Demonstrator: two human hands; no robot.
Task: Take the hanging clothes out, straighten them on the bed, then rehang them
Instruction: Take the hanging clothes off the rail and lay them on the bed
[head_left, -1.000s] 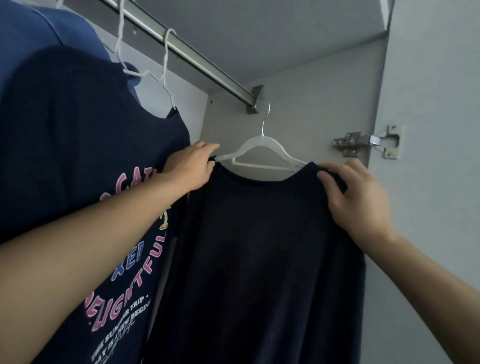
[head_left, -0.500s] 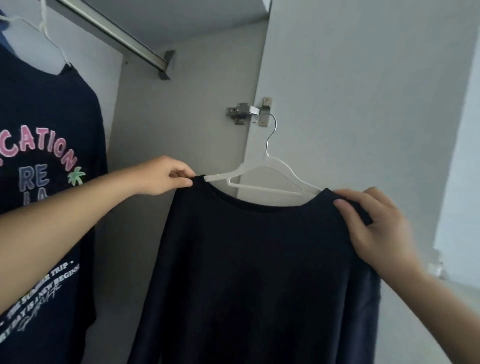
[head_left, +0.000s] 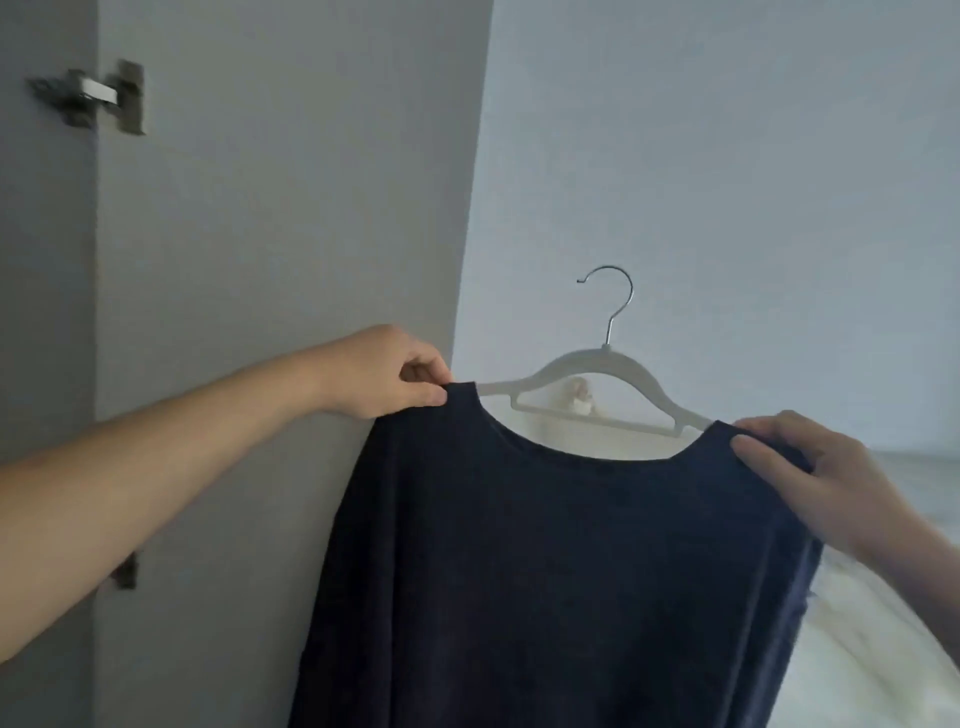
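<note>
A plain dark navy top hangs on a white hanger with a metal hook, held up in the air in front of me. My left hand pinches the top's left shoulder. My right hand grips its right shoulder, thumb on the front of the cloth. The hook is free and touches nothing. The lower part of the top runs out of the frame.
The open wardrobe door with its metal hinge stands on the left. A pale wall is behind. White bedding lies low on the right, with a small pale object seen through the hanger.
The top on its hanger has come off the rail and out of the wardrobe, carried to the right. The view has swung right; the printed shirts and the rail are out of sight.
</note>
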